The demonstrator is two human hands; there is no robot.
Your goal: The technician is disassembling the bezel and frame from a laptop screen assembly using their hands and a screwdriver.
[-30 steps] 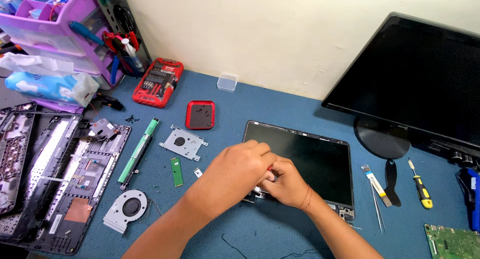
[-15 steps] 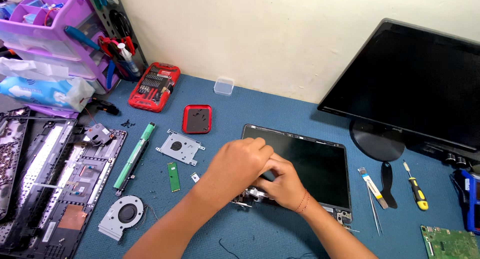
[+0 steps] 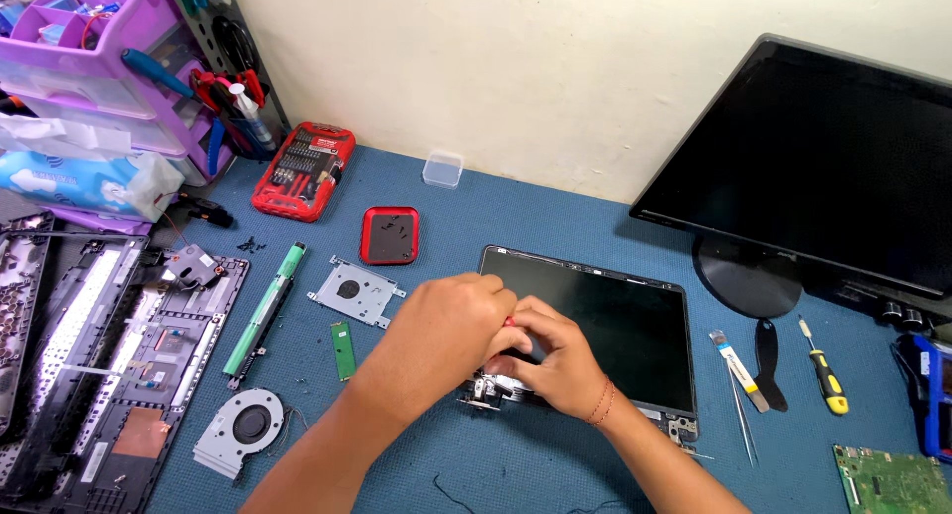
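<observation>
Left hand (image 3: 451, 326) against right hand (image 3: 555, 360)

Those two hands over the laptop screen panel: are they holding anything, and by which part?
Both the left hand and the right hand close around a small red-handled tool at its handle, over the panel's silver metal hinge. The tip is hidden.

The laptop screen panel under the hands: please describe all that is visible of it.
The laptop screen panel lies flat, glass up, on the blue mat. It is a dark, switched-off rectangle in a thin black frame. A metal hinge juts from its near-left corner, where the left hand and right hand cover it.
</observation>
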